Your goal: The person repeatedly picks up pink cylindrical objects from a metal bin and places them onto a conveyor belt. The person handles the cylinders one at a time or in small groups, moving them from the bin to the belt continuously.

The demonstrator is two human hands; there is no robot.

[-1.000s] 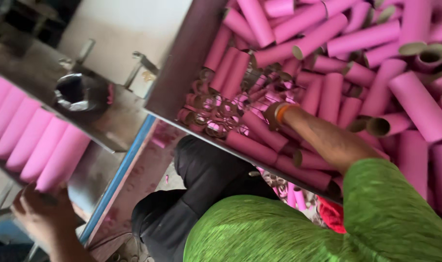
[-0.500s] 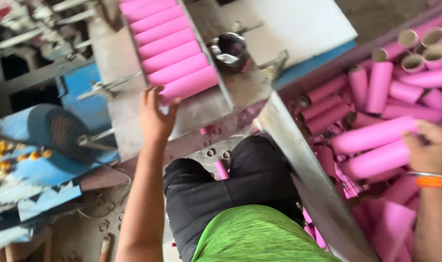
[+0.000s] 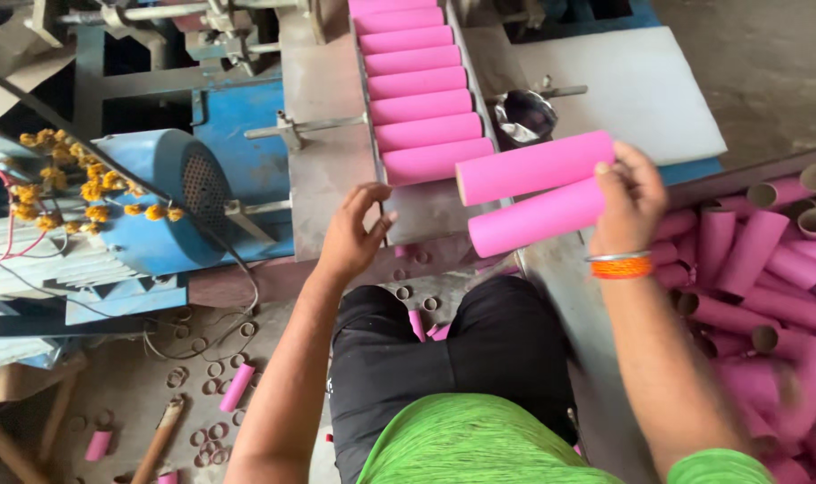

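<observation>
Two pink tubes (image 3: 533,190) gripped in the right hand (image 3: 630,199), held just right of the tube row (image 3: 417,90) on the metal tray (image 3: 323,152), left hand (image 3: 354,235) loosely open, empty, touching the tray's near edge

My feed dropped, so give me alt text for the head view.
The right hand holds two pink tubes beside a row of tubes on a metal chute; the left hand, open and empty, reaches toward it.
</observation>
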